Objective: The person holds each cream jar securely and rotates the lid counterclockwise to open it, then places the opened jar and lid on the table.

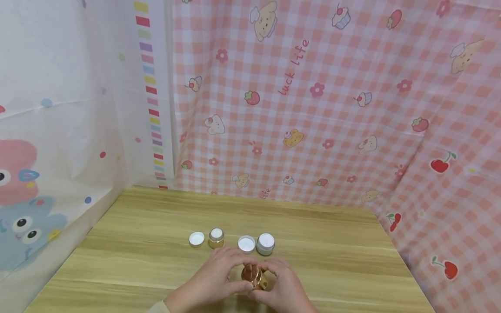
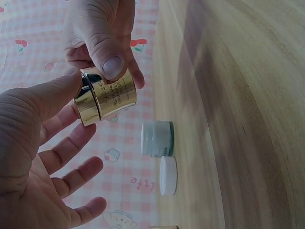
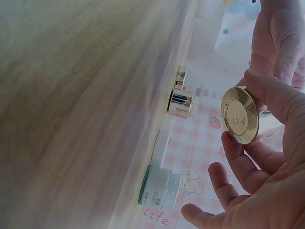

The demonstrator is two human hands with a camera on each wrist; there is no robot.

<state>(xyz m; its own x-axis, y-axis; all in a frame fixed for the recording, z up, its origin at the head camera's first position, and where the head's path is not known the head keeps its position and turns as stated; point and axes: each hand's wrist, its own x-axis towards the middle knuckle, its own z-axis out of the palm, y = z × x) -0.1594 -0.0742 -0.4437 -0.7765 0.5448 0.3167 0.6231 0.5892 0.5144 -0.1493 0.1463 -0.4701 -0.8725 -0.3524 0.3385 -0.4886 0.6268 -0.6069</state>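
Both hands hold a shiny gold cosmetic jar (image 1: 254, 276) between them, above the near part of the table. My left hand (image 1: 213, 276) pinches its lid end with thumb and index finger, the other fingers spread in the left wrist view. From the other side my right hand (image 1: 285, 284) grips the body, its thumb over the printed gold side (image 2: 112, 98). The jar is tilted, and its round gold base (image 3: 237, 117) faces the right wrist camera. A dark reflective band shows around the lid.
Beyond the hands stand a small gold jar (image 1: 216, 241) and a pale green glass jar (image 1: 265, 248), both with white tops uncovered. A lid with a white inside (image 1: 197, 238) lies left of the gold jar, and a white lid (image 1: 246, 244) beside the green one. Patterned cloths hang behind the table.
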